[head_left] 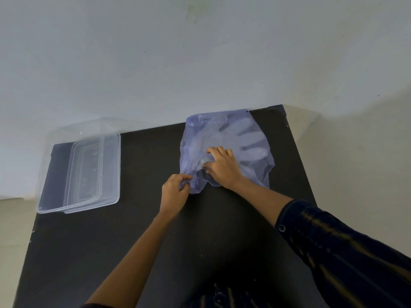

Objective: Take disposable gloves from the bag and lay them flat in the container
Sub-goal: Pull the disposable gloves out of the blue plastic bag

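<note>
Black table (155, 241), bag (222, 138) mouth toward person

Soft, even daylight, faint shadows, slight overall blur, wide-angle bending at the edges, no harsh glare.

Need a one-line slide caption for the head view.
Left hand pinches the bag mouth; right hand reaches in.

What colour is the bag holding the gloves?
The bag is see-through pale purple-blue, clearest in the head view.
</note>
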